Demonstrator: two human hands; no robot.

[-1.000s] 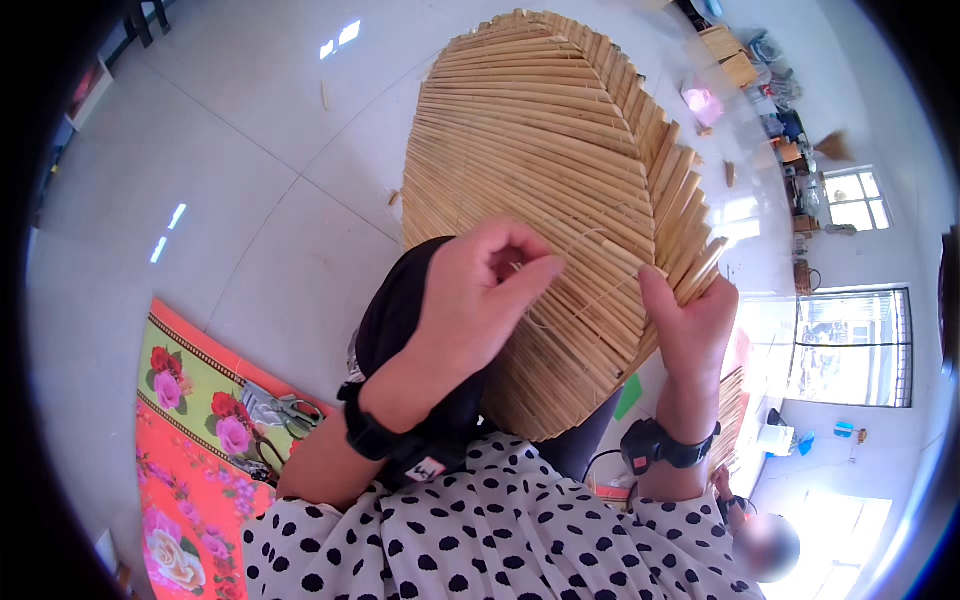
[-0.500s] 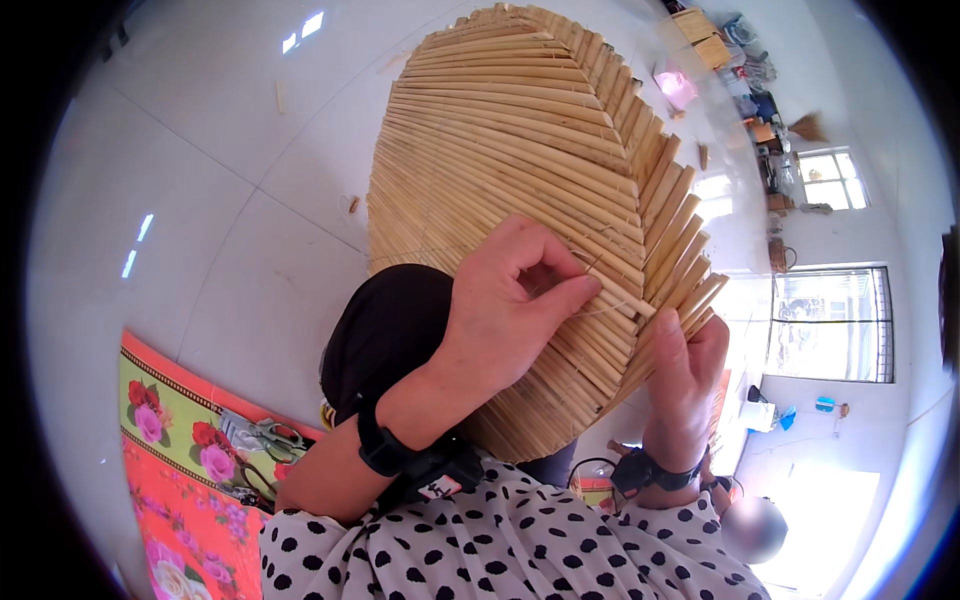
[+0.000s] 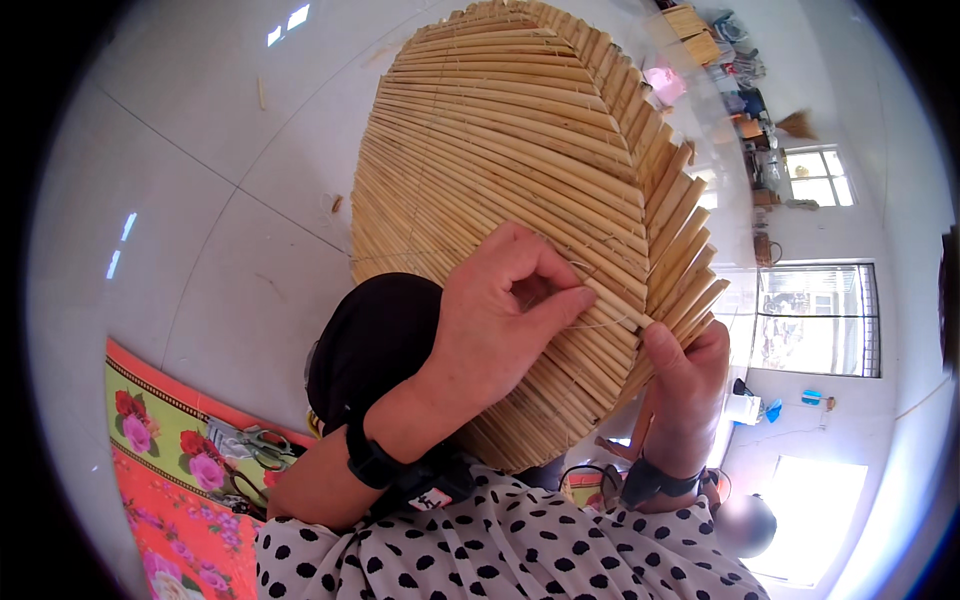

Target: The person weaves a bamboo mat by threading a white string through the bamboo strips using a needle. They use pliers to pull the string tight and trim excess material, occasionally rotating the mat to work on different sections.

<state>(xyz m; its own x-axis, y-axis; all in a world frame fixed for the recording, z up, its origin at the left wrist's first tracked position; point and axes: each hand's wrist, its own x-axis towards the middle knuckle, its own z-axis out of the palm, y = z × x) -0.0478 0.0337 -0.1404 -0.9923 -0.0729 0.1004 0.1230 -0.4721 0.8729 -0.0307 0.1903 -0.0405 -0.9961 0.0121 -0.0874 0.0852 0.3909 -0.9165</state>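
Observation:
A rounded panel of tan reed sticks [image 3: 500,150], laid side by side with thin thread stitching, leans across my lap. My left hand [image 3: 505,305] lies over its lower middle, thumb and forefinger pinched together at a fine pale thread [image 3: 600,325] that loops out beside the fingertips. At the right edge, my right hand [image 3: 685,370] grips the panel, its thumb pressed on the end of one reed near the joint with a row of short slanted reeds [image 3: 675,230]. The fingers behind the panel are partly hidden.
Scissors [image 3: 262,445] lie on a red flowered mat [image 3: 190,520] at the lower left. My dark-clad knee [image 3: 375,340] supports the panel. Boxes and bags, including a pink bag [image 3: 664,85], line the far wall. Another person [image 3: 745,525] is at the lower right.
The whole view has shifted slightly, with the panel a little further left. My right thumb sits slightly lower, against the reed's end. My left hand keeps its pinch at the thread.

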